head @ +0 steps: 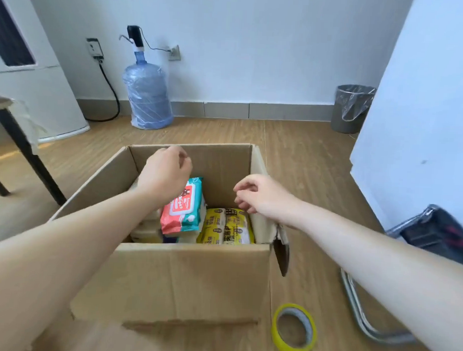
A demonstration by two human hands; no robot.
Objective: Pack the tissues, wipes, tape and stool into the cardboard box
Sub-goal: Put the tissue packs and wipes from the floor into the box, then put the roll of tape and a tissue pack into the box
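An open cardboard box [172, 279] stands on the wooden floor in front of me. Inside it lie a red and teal pack of wipes [183, 209] and yellow tissue packs [226, 228], with pale packs under my left arm. My left hand [167, 172] hovers over the box's back left, fingers loosely curled, holding nothing. My right hand [261, 194] hangs over the box's right wall, fingers bent and apart, empty. A yellow tape roll [294, 329] lies on the floor at the box's front right. The folding stool [432, 234], dark seat and chrome legs, sits at the right, partly behind my right arm.
A blue water jug [147, 94] with a pump stands at the back wall. A grey waste bin [351, 109] sits at the back right. A dark table leg [27, 153] is at the left. A white wall corner [412, 130] juts in at the right.
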